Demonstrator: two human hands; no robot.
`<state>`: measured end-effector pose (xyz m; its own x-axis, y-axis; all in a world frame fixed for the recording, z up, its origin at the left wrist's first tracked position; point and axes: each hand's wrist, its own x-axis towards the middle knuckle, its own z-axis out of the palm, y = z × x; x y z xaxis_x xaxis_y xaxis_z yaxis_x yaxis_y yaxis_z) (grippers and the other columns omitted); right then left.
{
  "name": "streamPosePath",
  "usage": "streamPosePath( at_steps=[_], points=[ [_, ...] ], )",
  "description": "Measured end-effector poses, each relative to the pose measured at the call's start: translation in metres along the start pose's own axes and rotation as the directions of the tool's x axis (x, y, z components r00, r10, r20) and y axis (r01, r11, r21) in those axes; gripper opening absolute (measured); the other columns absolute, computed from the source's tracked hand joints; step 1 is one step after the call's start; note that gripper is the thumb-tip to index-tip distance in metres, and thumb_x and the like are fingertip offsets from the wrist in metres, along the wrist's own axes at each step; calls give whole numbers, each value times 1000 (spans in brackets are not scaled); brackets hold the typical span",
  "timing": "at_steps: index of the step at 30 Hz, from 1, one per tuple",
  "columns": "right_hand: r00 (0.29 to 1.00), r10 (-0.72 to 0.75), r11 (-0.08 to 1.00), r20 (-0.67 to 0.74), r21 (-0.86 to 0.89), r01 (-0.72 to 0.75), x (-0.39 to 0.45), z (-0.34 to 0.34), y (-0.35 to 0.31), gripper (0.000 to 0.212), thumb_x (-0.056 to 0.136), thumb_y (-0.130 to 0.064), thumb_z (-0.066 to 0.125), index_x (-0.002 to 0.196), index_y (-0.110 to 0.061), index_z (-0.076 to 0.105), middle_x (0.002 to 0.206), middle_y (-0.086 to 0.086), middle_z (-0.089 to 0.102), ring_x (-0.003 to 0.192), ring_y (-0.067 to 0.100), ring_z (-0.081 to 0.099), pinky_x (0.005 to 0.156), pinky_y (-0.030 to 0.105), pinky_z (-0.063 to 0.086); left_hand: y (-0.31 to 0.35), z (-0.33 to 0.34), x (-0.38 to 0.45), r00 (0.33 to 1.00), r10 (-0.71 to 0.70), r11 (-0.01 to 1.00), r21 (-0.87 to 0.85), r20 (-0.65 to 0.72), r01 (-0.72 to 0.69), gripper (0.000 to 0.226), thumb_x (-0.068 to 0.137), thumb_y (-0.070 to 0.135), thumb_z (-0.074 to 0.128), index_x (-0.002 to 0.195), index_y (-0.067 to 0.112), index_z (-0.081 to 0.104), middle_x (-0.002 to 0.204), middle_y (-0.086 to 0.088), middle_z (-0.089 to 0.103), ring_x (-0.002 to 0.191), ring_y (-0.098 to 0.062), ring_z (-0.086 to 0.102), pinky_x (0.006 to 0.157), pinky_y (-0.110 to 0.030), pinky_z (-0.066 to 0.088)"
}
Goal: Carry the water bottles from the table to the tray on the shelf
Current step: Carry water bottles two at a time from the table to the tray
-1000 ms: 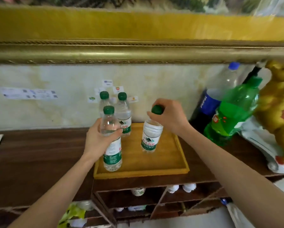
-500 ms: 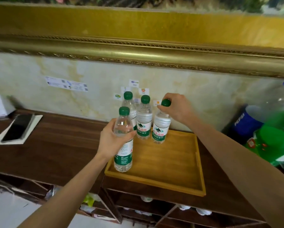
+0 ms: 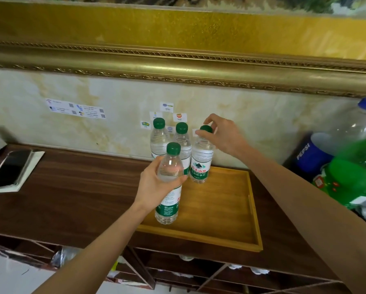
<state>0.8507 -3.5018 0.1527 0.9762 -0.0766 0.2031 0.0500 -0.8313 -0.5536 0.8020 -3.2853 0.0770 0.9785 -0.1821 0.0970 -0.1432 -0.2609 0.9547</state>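
A yellow wooden tray [image 3: 224,217] lies on the dark wooden shelf top [image 3: 71,200]. Two clear water bottles with green caps stand at its back left: one [image 3: 157,139] at the far left, the other [image 3: 183,136] beside it. My right hand [image 3: 222,134] grips the cap of a third bottle [image 3: 200,164], which stands upright at the tray's back edge, right of those two. My left hand [image 3: 156,183] is wrapped around the body of a fourth bottle [image 3: 168,209], upright over the tray's front left corner; whether its base touches the tray is unclear.
A black phone [image 3: 10,168] lies on white paper at the left. A large Pepsi bottle [image 3: 334,143] and a green soda bottle [image 3: 351,175] lean at the right. A gilded picture frame [image 3: 177,66] overhangs the wall. Open cubbies [image 3: 177,272] sit below the shelf.
My right hand carried its bottle from the tray's middle to the back, beside the two standing bottles. My left hand kept its bottle near the front left corner. The camera swung left.
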Motion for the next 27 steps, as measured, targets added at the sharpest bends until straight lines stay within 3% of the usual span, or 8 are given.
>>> streamPosePath(
  at_steps=[4,6,9,11,19,22,24,27],
  points=[
    [986,43,975,-162,223,-5,-22,-39,-2,36,90,-49,57,110,-19,61,95,-2,63,70,16,62,55,30,49,8,25,3,995,28,1000,-2,93,-28,51,64,24,88,108,30,62,99,15,72,96,1,65,84,-23,52],
    [995,5,962,-100,272,23,-37,-56,-6,31,90,-46,59,103,-18,63,88,-2,64,60,12,60,49,28,48,14,43,6,987,41,999,6,156,-42,55,64,29,88,112,27,61,103,12,71,99,-2,64,86,-24,51],
    [989,-43,999,141,27,40,-58,-63,-5,37,87,-51,60,103,-18,65,87,-3,65,66,10,58,55,24,47,25,74,12,968,43,999,16,246,-49,54,66,30,87,112,28,61,99,16,69,94,6,61,75,-10,46],
    [980,-29,990,196,-132,55,-67,-63,7,41,84,-53,63,105,-17,63,90,-1,65,75,13,60,67,28,51,33,95,15,952,45,998,22,302,-54,50,66,30,86,108,33,59,93,24,65,89,12,57,69,-5,43],
    [990,10,953,142,-300,34,-76,-71,45,43,87,-46,62,106,-8,61,94,6,65,80,18,58,75,36,54,36,140,22,911,59,992,81,407,-101,69,64,45,84,122,26,53,113,12,66,108,-7,61,91,-30,52],
    [995,-3,946,103,-322,37,-72,-64,48,42,88,-45,62,104,-6,60,93,9,66,80,21,58,72,37,52,26,125,20,903,-13,973,214,430,-89,67,72,35,82,128,21,49,121,11,62,108,-7,59,90,-24,48],
    [997,-4,951,79,-307,28,-66,-61,47,40,89,-43,62,105,-7,59,94,9,66,81,21,57,71,35,50,12,108,17,891,-85,895,427,445,-128,70,78,36,77,137,20,43,134,5,56,118,-11,55,96,-26,45],
    [1000,-8,950,30,-311,17,-57,-55,42,39,90,-41,62,109,-8,56,98,10,64,86,24,56,75,36,50,-8,89,9,840,-203,589,748,504,-306,74,86,44,65,148,21,32,143,0,48,123,-18,54,99,-35,48]
  ],
)
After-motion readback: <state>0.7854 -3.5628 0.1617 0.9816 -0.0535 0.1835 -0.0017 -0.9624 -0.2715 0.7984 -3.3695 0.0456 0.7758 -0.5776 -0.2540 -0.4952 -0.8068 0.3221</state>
